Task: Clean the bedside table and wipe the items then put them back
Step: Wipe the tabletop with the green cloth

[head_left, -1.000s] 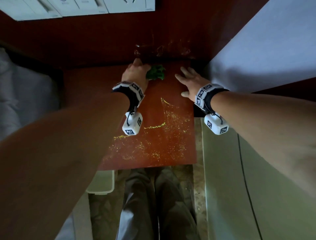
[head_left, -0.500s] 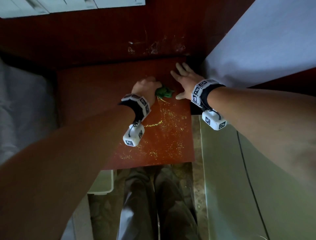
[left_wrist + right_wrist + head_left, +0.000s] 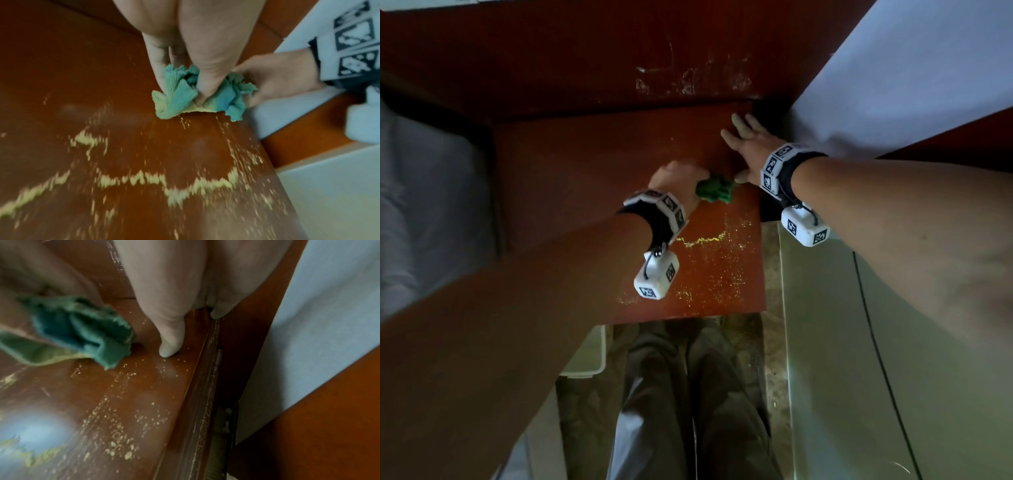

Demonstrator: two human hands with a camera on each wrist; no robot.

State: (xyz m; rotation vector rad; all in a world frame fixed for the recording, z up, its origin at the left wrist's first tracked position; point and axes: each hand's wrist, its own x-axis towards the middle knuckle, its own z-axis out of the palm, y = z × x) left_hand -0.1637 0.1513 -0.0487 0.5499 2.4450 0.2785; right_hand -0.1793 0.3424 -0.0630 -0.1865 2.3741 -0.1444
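Head view: your left hand [image 3: 677,178] is bunched tight around a green cloth [image 3: 715,192], fingers and thumb curled into its folds, pressing it down on the red-brown bedside table [image 3: 592,164]. Left wrist view confirms it: the cloth [image 3: 197,94] is crumpled under your fingertips [image 3: 205,84], touching the wood. Just below the grip, toward you, yellowish crumbs [image 3: 185,183] lie in a wavy line, with loose specks beside it toward the table's right edge. Your right hand [image 3: 751,144] lies flat, fingers straight and spread, holding nothing, planted on the tabletop just beside the cloth near the far right corner. Right wrist view: thumb [image 3: 170,344] down on the wood, cloth [image 3: 82,331] just left of it, blurred.
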